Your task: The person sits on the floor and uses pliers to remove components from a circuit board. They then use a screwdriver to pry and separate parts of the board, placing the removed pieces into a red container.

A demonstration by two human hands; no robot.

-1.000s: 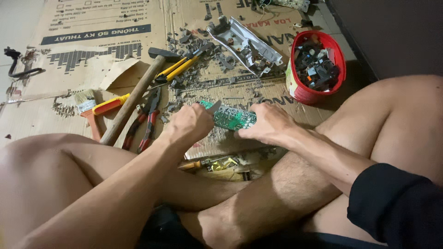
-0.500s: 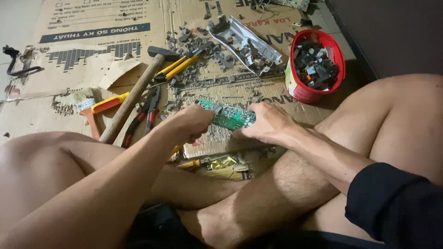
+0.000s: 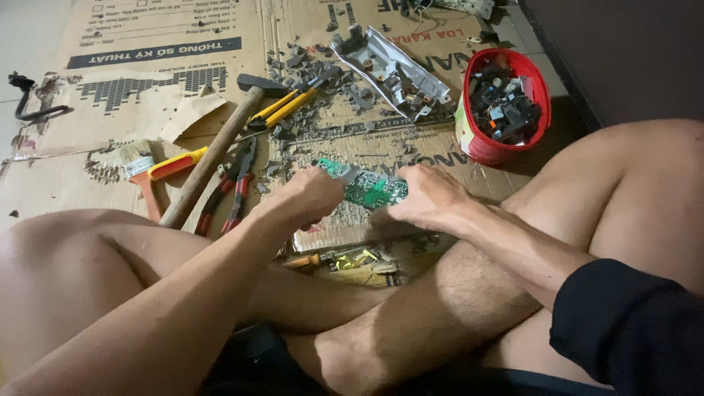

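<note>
I sit cross-legged on flattened cardboard (image 3: 147, 88). A green circuit board (image 3: 370, 188) is held between both hands above the cardboard. My left hand (image 3: 308, 196) grips its left end and my right hand (image 3: 433, 198) grips its right end. Close to my left hand lie red-handled pliers (image 3: 231, 191) and a wooden-handled hammer (image 3: 213, 158). Whether a small tool is in either hand I cannot tell.
A red bowl (image 3: 480, 143) of dark electronic parts stands at the right. A grey metal casing (image 3: 392, 66), yellow-handled cutters (image 3: 293, 103), a brush (image 3: 139, 165) and scattered debris lie on the cardboard. More yellow-handled tools (image 3: 352, 260) lie by my legs. A dark wall is at right.
My left hand has shifted slightly on the board's left end; the board stays between both hands in nearly the same spot.
</note>
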